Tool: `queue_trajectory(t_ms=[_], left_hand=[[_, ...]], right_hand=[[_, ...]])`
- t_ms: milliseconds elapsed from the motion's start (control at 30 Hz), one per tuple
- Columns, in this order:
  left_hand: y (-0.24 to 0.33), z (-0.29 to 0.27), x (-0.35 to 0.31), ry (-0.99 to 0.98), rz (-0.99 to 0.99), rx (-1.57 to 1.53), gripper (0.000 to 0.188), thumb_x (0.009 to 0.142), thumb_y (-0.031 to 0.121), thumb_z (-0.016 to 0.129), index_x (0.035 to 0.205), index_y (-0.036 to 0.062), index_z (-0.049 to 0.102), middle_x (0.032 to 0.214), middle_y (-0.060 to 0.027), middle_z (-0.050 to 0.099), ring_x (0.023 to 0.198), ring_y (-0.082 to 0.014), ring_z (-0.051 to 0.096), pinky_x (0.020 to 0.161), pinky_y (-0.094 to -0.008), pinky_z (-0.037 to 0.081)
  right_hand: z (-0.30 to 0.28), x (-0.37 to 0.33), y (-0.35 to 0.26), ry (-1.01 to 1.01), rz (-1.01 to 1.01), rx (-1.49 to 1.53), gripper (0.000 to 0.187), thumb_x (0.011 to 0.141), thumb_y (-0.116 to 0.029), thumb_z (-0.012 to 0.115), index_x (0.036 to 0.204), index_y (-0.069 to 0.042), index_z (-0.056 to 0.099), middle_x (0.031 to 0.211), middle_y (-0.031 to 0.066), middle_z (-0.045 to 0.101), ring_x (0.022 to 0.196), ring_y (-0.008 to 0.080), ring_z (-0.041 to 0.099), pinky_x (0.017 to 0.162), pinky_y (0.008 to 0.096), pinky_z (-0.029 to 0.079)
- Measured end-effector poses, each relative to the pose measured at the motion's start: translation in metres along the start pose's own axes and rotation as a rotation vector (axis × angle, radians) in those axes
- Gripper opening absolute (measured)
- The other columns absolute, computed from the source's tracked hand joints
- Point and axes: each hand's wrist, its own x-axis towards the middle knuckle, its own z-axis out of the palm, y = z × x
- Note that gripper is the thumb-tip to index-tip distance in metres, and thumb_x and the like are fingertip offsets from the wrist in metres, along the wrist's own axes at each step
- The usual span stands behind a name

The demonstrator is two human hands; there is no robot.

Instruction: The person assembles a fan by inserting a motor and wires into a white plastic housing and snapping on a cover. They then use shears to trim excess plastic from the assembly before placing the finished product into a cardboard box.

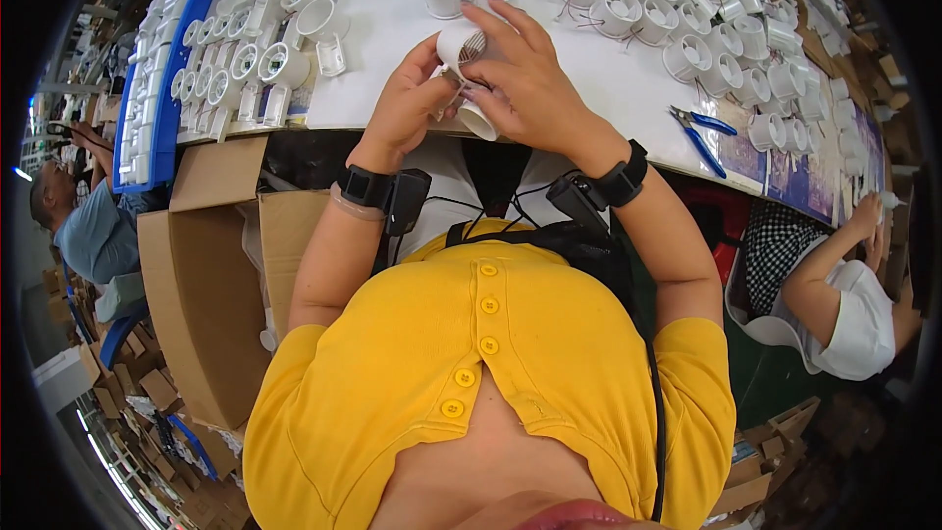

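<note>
Over the near edge of the table, both hands are closed around a white plastic fan housing [453, 43] with a slatted grille on its side. My left hand [404, 103] grips it from the left, thumb and fingers bent at its lower part. My right hand [535, 88] reaches over from the right, its fingers around the housing and close to the left thumb. Just below the fingers shows a second white round piece [478, 122]; whether it joins the housing cannot be made out. Fingers hide the middle of the work.
Many white fan units [620, 12] with thin wires crowd the back and right of the table. Blue-handled cutters [703, 137] lie to the right. White cups and brackets [285, 66] stand left, beside a blue tray [177, 79]. An opened cardboard box [201, 304] sits below. People work on both sides.
</note>
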Motion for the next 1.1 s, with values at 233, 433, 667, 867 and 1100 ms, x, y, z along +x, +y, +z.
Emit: queue_trajectory(t_ms=[233,433,667,867,1100], left_hand=[[0.014,0.009,-0.009,-0.056,-0.04,-0.037,0.056,0.083,0.003,0.054,0.135,0.0076,0.037,0.112,-0.0019,0.052,0.084,-0.0087,0.053,0.059,-0.0211,0.042],[0.006,0.004,-0.012,-0.103,-0.006,-0.044,0.057,0.088,0.006,0.053,0.14,0.0093,0.031,0.119,-0.001,0.049,0.092,-0.0086,0.053,0.06,-0.0213,0.042],[0.003,0.001,-0.016,-0.056,0.001,-0.059,0.059,0.087,0.004,0.053,0.141,0.0119,0.03,0.12,-0.0007,0.049,0.093,-0.0083,0.053,0.061,-0.0208,0.042],[0.005,-0.003,-0.02,-0.072,-0.002,-0.066,0.058,0.087,0.005,0.053,0.141,0.0109,0.03,0.119,-0.0005,0.05,0.093,-0.008,0.053,0.061,-0.0203,0.042],[0.008,-0.004,-0.025,-0.087,-0.039,-0.141,0.058,0.088,0.008,0.054,0.141,0.0101,0.03,0.117,-0.0002,0.05,0.093,-0.0077,0.053,0.059,-0.0196,0.041]], right_hand=[[-0.008,-0.003,0.002,-0.074,0.077,0.083,0.01,0.074,-0.005,0.065,0.083,-0.008,0.066,0.142,0.0098,0.038,0.132,0.0377,0.028,0.106,0.0442,0.027],[-0.003,-0.007,0.004,-0.068,0.109,0.126,0.015,0.074,-0.009,0.068,0.089,-0.012,0.07,0.142,0.0064,0.039,0.134,0.0345,0.024,0.107,0.0438,0.025],[-0.002,-0.01,0.003,-0.111,0.263,0.254,0.019,0.075,-0.014,0.07,0.094,-0.016,0.072,0.141,0.002,0.041,0.135,0.032,0.022,0.108,0.0436,0.024],[0.001,-0.009,0.003,-0.155,0.24,0.243,0.02,0.077,-0.016,0.07,0.096,-0.019,0.072,0.141,0.001,0.041,0.136,0.0318,0.02,0.109,0.0442,0.022],[0.004,-0.009,0.002,-0.184,0.228,0.29,0.02,0.078,-0.017,0.069,0.097,-0.02,0.072,0.142,0.0016,0.039,0.137,0.0319,0.018,0.11,0.045,0.02]])
